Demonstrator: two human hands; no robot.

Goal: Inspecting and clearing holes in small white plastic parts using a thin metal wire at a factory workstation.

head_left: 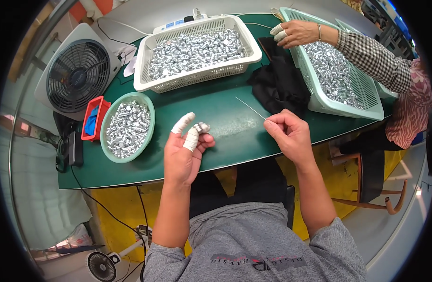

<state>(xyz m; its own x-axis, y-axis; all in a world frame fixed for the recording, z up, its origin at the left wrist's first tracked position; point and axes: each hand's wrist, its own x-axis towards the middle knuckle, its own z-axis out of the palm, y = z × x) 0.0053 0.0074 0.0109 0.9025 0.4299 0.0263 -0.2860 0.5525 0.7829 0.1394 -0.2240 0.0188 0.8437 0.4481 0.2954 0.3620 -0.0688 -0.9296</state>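
Observation:
My left hand (185, 155) is raised above the front of the green table, with white tape around its thumb and fingers. The taped index finger points up, while thumb and middle finger pinch a small silvery metal part (197, 126), mostly hidden by the fingertips. To the right, my right hand (291, 136) grips a thin straight metal rod (250, 106) between thumb and index finger. Its free end points up and left, apart from the left hand. A round green basin (151, 136) full of small silvery metal parts (127, 129) stands left of my left hand.
A white basket (197, 77) of similar parts stands at the back. Black cloth (279, 84) lies beside a pale green basket (314, 89), over which a co-worker's taped hand (298, 34) reaches. A red bin (90, 134) and box fan (77, 75) stand left.

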